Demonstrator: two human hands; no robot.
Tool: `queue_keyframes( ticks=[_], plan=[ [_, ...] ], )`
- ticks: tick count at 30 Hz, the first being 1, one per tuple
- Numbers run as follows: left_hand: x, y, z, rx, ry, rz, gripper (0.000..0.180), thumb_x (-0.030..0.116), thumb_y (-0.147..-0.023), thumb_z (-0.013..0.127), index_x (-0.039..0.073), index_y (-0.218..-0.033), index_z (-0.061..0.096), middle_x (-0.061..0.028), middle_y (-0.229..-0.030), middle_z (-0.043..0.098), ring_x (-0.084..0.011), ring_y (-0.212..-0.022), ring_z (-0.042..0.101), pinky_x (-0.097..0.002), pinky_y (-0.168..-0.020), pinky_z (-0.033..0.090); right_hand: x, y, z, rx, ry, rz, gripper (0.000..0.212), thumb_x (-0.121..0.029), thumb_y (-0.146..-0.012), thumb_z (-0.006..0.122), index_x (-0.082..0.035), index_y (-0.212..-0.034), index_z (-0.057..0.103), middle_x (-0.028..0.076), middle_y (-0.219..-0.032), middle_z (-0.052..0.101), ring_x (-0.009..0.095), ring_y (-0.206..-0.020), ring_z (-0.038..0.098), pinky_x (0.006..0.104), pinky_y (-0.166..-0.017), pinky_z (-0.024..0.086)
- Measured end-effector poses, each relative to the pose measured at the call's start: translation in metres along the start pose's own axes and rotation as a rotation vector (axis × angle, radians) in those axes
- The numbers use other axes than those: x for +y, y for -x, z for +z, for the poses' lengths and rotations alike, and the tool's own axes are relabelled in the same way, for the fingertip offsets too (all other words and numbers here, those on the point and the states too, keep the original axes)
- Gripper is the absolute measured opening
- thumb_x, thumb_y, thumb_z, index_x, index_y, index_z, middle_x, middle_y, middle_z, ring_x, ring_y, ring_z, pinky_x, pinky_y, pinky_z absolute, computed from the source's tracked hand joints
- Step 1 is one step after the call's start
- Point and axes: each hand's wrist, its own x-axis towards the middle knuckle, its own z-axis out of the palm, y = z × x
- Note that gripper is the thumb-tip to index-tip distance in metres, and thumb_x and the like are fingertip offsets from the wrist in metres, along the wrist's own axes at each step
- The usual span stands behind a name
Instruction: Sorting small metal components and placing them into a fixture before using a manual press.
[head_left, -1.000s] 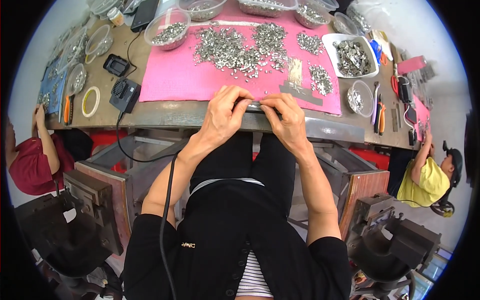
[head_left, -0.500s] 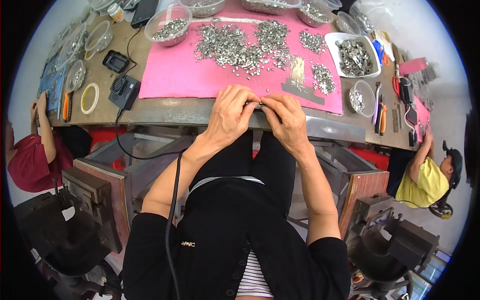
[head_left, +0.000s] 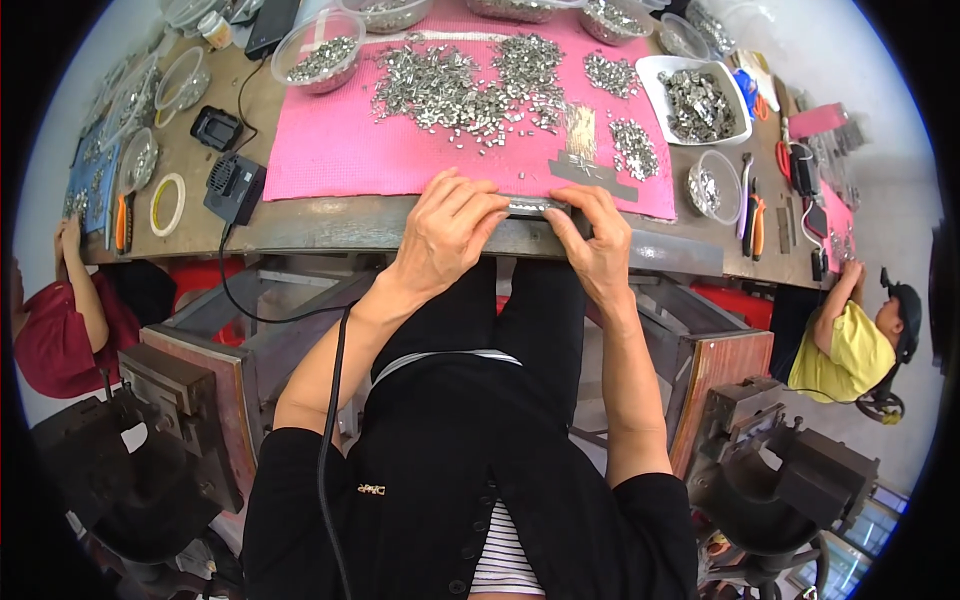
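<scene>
A short dark metal strip (head_left: 528,208) with a row of small shiny pieces along it lies level at the table's front edge. My left hand (head_left: 440,228) pinches its left end between thumb and fingers. My right hand (head_left: 597,235) grips the other end, with the thumb below and fingers above. Just beyond, loose small silver metal pieces (head_left: 430,88) are heaped on a pink mat (head_left: 320,165). A grey flat metal strip (head_left: 600,182) lies on the mat past my right hand, beside a bundle of thin pale rods (head_left: 580,130).
Round clear tubs (head_left: 318,70) and a white tray (head_left: 692,130) hold metal pieces. At right are orange-handled pliers (head_left: 757,225); at left, a tape roll (head_left: 168,205) and a black box-shaped device (head_left: 234,188) whose cable crosses my left arm. Co-workers sit both sides, one in a yellow shirt (head_left: 845,350).
My hands have moved apart, the right one to the right, so the strip between them now shows. The whole view has shifted slightly.
</scene>
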Motion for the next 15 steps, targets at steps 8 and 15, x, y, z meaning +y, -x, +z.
queue_keyframes(
  ticks=[8, 15],
  plan=[
    [-0.002, -0.002, -0.003, -0.011, 0.029, -0.072, 0.036, 0.008, -0.085, 0.076, 0.003, -0.119, 0.064, -0.0113, -0.105, 0.069, -0.0308, -0.098, 0.066, -0.0513, -0.105, 0.045, 0.001, -0.016, -0.005, -0.103, 0.109, -0.194, 0.020, -0.004, -0.083, 0.076, -0.002, -0.102, 0.071, 0.011, -0.097, 0.069, 0.029, -0.089, 0.066, 0.0382, -0.079, 0.051],
    [0.000, -0.003, -0.009, 0.012, 0.087, -0.148, 0.033, 0.007, -0.085, 0.076, 0.004, -0.117, 0.067, -0.0134, -0.108, 0.070, -0.0328, -0.100, 0.067, -0.0504, -0.105, 0.046, 0.004, -0.003, -0.006, -0.108, 0.388, -0.442, 0.030, -0.004, -0.079, 0.074, -0.003, -0.108, 0.067, 0.009, -0.107, 0.067, 0.027, -0.094, 0.064, 0.0407, -0.086, 0.048]
  ],
)
